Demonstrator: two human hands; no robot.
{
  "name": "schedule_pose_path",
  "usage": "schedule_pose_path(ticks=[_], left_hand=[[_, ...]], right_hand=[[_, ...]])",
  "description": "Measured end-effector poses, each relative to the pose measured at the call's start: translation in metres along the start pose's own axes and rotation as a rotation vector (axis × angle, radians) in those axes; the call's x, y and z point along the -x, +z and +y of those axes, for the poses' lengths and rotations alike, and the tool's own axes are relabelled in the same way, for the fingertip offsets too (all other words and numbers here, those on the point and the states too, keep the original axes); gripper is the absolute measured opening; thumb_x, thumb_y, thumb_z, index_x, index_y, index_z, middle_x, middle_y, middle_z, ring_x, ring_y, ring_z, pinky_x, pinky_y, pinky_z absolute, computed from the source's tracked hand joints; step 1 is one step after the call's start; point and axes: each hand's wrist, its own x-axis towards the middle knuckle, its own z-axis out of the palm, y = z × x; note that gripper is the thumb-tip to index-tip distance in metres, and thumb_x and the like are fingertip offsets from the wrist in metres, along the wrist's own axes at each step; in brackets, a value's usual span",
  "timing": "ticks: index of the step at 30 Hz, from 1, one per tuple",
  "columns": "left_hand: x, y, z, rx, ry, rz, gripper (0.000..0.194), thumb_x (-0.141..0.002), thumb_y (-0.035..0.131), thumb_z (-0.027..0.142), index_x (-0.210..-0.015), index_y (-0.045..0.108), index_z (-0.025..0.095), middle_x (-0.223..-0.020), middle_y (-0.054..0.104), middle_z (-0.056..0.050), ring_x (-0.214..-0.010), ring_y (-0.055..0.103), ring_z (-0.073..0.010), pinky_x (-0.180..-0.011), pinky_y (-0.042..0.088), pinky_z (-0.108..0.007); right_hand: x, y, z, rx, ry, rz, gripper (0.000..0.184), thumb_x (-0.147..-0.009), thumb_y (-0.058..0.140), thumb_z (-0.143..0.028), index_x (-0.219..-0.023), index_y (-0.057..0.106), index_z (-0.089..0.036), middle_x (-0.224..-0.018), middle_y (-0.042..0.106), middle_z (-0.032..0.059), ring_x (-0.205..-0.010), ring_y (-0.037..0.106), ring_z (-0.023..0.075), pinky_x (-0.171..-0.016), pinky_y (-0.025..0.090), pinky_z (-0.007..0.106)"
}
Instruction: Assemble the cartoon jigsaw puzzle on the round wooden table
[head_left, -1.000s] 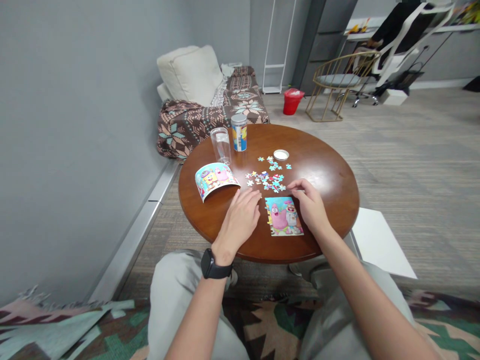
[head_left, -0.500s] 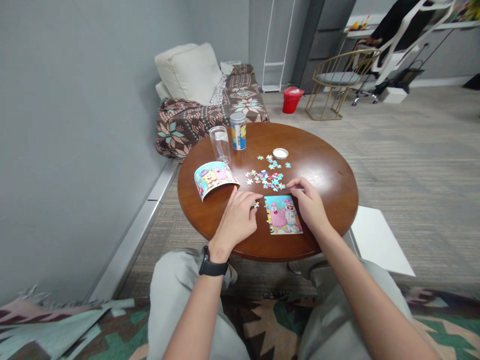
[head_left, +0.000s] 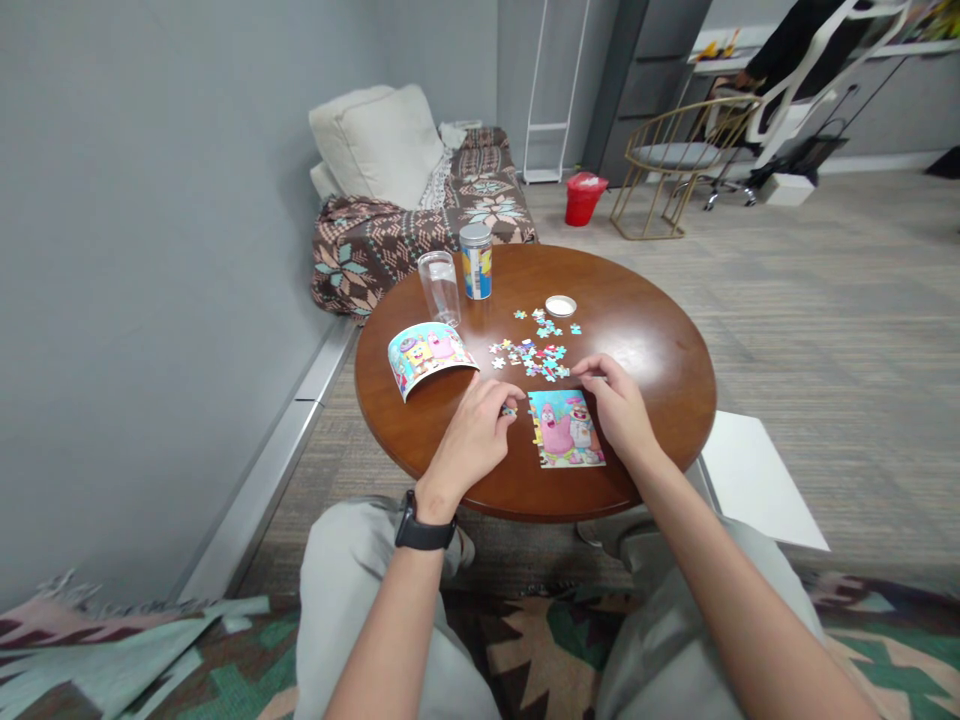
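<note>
My left hand (head_left: pixel 472 432) rests palm down on the table, fingers slightly curved. A small jigsaw piece (head_left: pixel 510 410) shows in the gap between its thumb and index finger, partly hidden. Right of that hand lies a joined section of jigsaw puzzle (head_left: pixel 559 432) with a pink starfish character and another figure; its left edge has yellow tabs. My right hand (head_left: pixel 619 410) is beside the section's upper right corner, thumb and index finger a little apart. Their tips are close to the right edge of a heap of loose jigsaw pieces (head_left: pixel 536 358); contact is unclear.
On the round wooden table (head_left: pixel 652 330) are a curved picture sheet (head_left: pixel 431 352), a clear container (head_left: pixel 441 290), a printed canister (head_left: pixel 477 265) and a round lid (head_left: pixel 561 306). Beyond stand a covered couch (head_left: pixel 480 185), a red bin (head_left: pixel 583 198) and a gold-framed chair (head_left: pixel 675 155).
My left hand has shifted very slightly, and the piece by its thumb is a bit more covered. My right hand and the puzzle section look the same.
</note>
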Motion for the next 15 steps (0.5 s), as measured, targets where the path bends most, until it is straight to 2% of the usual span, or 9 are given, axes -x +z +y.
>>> schedule_pose_path(ticks=[2,4,9,15], left_hand=[[-0.0008,-0.0013,0.0012,0.056,-0.017,0.003,0.025,-0.088,0.051,0.003,-0.102,0.06,0.022,-0.098,0.063,-0.002,-0.096,0.062,-0.0167,-0.107,0.046,-0.039],[-0.0018,-0.0023,0.002,0.137,-0.039,0.009,0.023,-0.087,0.053,0.004,-0.1,0.061,0.021,-0.101,0.064,-0.003,-0.092,0.063,-0.0158,-0.093,0.053,-0.032],[-0.003,-0.0037,0.0033,0.325,-0.082,-0.036,0.013,-0.086,0.062,0.009,-0.094,0.065,0.019,-0.09,0.069,-0.001,-0.083,0.067,-0.014,-0.082,0.055,-0.028],[-0.0032,-0.0043,0.0052,0.367,-0.131,-0.042,0.014,-0.083,0.067,0.011,-0.094,0.064,0.019,-0.084,0.073,0.0,-0.078,0.069,-0.0137,-0.077,0.054,-0.026]], right_hand=[[0.0,-0.0002,0.0002,0.004,0.001,0.001,0.012,-0.075,0.051,-0.029,-0.079,0.06,-0.023,-0.088,0.065,0.0028,-0.087,0.057,0.0226,-0.084,0.043,0.037],[0.0,-0.0002,0.0006,0.005,0.003,0.0,0.012,-0.076,0.051,-0.029,-0.079,0.061,-0.023,-0.088,0.065,0.0031,-0.087,0.057,0.0226,-0.084,0.043,0.037],[0.0002,-0.0002,0.0016,0.005,-0.003,-0.003,0.012,-0.076,0.051,-0.028,-0.08,0.061,-0.023,-0.088,0.064,0.0031,-0.087,0.057,0.0223,-0.083,0.044,0.036],[-0.0003,-0.0003,0.0039,0.018,-0.017,-0.012,0.012,-0.077,0.05,-0.027,-0.08,0.06,-0.022,-0.088,0.064,0.0029,-0.086,0.057,0.0215,-0.083,0.044,0.035]])
